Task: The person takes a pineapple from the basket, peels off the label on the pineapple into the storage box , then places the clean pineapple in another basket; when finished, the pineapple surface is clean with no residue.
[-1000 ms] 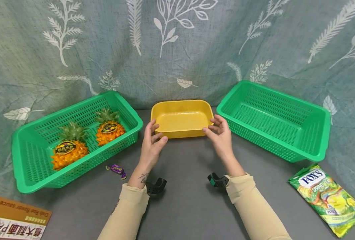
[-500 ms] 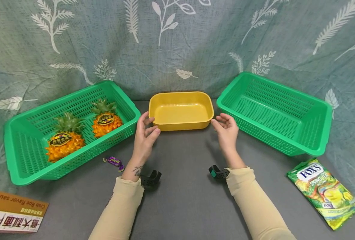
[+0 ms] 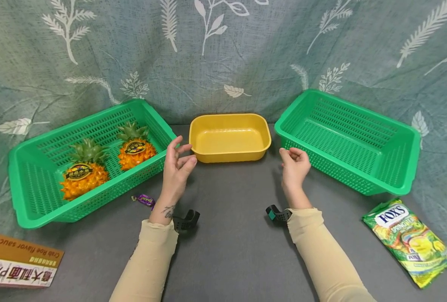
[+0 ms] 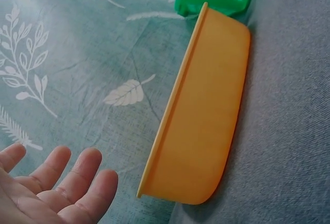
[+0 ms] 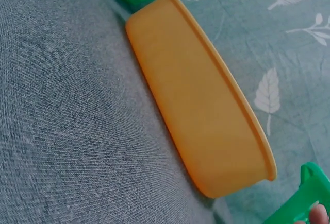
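A yellow rectangular tub [image 3: 229, 157] stands against the curtain, between two green baskets. My left hand [image 3: 175, 172] is off the tub's left front corner with fingers spread and nothing held; in the left wrist view, the left hand [image 4: 67, 190] is apart from the tub [image 4: 201, 110]. To the tub's right, my right hand [image 3: 296, 170] is in front of the right green basket [image 3: 344, 170], its fingers loosely bent and holding nothing. Only a bit of its fingertips [image 5: 318, 214] shows in the right wrist view, away from the tub [image 5: 201, 100].
In the left green basket [image 3: 31, 184] lie two small pineapples [image 3: 85, 180] with black labels. A purple wrapped candy [image 3: 145, 200] is partly behind my left wrist. A FOX'S candy bag [image 3: 412, 241] lies at right, a pasta box [image 3: 19, 260] at lower left, on the grey table [image 3: 231, 235].
Both hands have moved apart and away from the tub, the left hand leftward and the right hand rightward. The right fingers have bent closer together. The tub stays in place.
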Tool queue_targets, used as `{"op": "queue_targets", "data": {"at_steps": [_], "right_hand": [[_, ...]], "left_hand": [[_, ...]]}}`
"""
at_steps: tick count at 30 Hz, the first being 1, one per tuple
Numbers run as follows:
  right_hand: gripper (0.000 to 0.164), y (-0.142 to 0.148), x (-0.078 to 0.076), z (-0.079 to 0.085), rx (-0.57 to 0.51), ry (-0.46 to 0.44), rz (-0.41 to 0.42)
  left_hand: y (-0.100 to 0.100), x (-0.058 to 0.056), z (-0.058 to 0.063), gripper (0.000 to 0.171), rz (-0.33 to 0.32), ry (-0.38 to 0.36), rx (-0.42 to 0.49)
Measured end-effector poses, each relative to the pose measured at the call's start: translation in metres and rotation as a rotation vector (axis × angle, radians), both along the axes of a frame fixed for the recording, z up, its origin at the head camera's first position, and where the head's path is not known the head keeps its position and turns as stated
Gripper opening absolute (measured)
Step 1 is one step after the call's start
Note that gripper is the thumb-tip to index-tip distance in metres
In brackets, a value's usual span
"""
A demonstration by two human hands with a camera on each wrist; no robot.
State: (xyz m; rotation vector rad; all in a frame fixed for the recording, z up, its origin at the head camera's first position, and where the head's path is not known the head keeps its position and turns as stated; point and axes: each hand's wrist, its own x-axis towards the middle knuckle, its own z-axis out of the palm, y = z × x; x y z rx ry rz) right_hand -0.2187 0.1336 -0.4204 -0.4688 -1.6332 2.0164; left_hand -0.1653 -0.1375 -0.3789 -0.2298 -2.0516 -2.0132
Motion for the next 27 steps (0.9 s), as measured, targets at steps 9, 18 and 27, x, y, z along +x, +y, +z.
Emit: {"op": "queue_targets", "data": {"at_steps": [9, 18, 27], "right_hand": [[0.024, 0.007, -0.004, -0.002, -0.094, -0.001, -0.137], [0.016, 0.013, -0.003, 0.001, -0.181, 0.062, -0.210], [0.014, 0.017, -0.004, 0.004, -0.240, 0.030, -0.237]], "left_hand": [[-0.008, 0.001, 0.004, 0.068, 0.036, 0.038, 0.023], [-0.015, 0.001, 0.005, 0.074, 0.066, 0.045, 0.011], [-0.034, 0.001, 0.011, 0.073, 0.138, 0.049, 0.029]]}}
